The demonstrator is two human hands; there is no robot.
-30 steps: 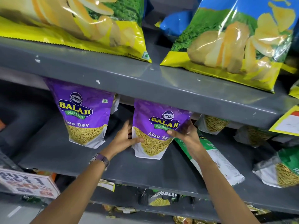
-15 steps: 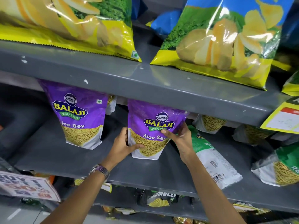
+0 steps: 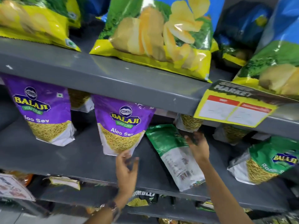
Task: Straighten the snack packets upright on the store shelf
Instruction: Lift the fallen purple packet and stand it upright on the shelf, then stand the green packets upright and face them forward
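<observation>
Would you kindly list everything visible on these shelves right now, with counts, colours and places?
Aloo Sev packets: two, purple, upright, middle shelf left and centre.
Fallen packet: one, green-white, lying back-up, middle shelf.
Green packet: one, leaning, right.
Chip bags: at least three, yellow-green, top shelf.
Price tag: one, yellow, shelf edge.
Shelves: grey.
Left hand: below centre purple packet, empty.
Right hand: at fallen packet's edge.

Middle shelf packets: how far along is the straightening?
Looks done: both purple Aloo Sev packets, left and centre, stand upright. In hand: the right hand is on the green packet lying flat, back side up; whether it grips is unclear. The left hand hangs open just below the centre packet. Left: lifting that one, then the tilted green packet on the right.
</observation>
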